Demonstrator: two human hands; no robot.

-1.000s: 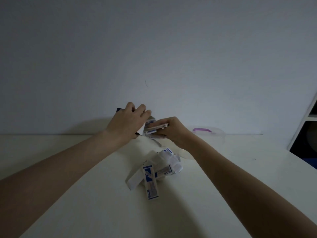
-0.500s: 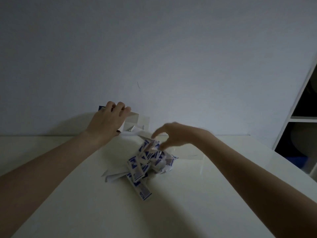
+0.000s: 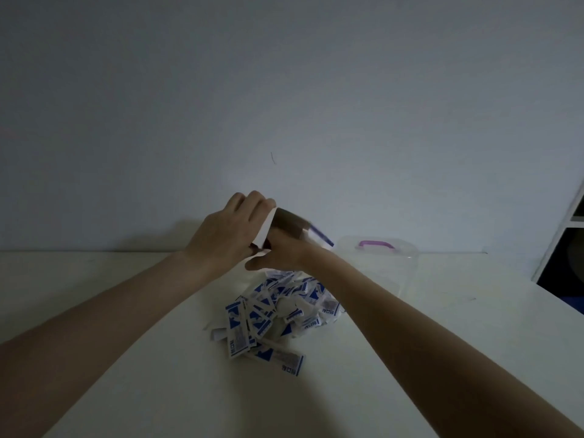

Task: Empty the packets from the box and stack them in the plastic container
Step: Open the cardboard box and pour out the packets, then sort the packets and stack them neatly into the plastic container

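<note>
A small cardboard box (image 3: 292, 224) is held in the air over the table, its open end toward me and a white flap hanging at its mouth. My left hand (image 3: 226, 232) grips the box from the left, fingers curled over its top edge. My right hand (image 3: 281, 252) reaches into the box's opening; its fingers are hidden inside. Below them a heap of white and blue packets (image 3: 278, 306) lies on the table. The clear plastic container (image 3: 390, 263) with a purple handle stands to the right.
The white table (image 3: 126, 374) runs to a plain wall behind. A folded white paper (image 3: 218, 333) pokes out under the heap's left side. A white shelf unit (image 3: 568, 229) with dark compartments stands at the far right.
The box has swung right and up, its mouth now facing me. My right hand has left the heap and gone into the box. More packets lie in the heap than a second ago.
</note>
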